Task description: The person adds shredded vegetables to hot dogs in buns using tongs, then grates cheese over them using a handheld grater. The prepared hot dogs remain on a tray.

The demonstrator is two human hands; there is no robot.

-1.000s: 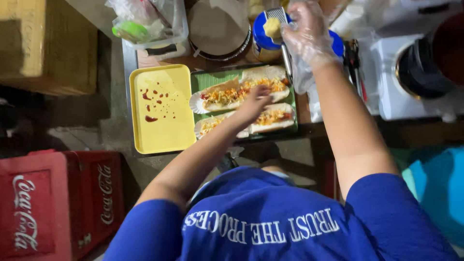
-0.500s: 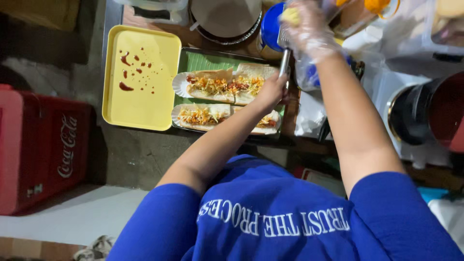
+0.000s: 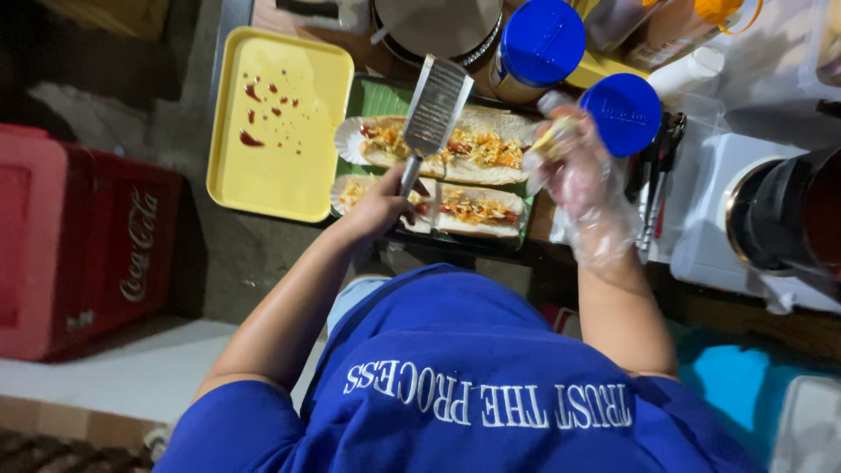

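My left hand [image 3: 377,210] grips the handle of a flat metal grater [image 3: 434,105], which slants over two filled long sandwiches. The upper sandwich [image 3: 491,149] and the lower sandwich [image 3: 477,210] lie side by side on a green leaf-lined tray [image 3: 372,96]. Both are topped with shredded yellow and red bits. My right hand [image 3: 583,188] wears a clear plastic glove. It holds a small pale yellow block [image 3: 556,140] just right of the grater, above the sandwiches' right ends.
A yellow tray [image 3: 280,123] spotted with red sauce sits left of the sandwiches. Two blue-lidded jars [image 3: 543,39] [image 3: 622,114], a metal pot lid [image 3: 438,22] and tongs [image 3: 653,184] stand behind. A white appliance [image 3: 710,219] is at right, a red crate [image 3: 79,245] at left.
My left hand has taken the grater's handle and holds it over the sandwiches. My gloved right hand has come down from the blue jar with the yellow block.
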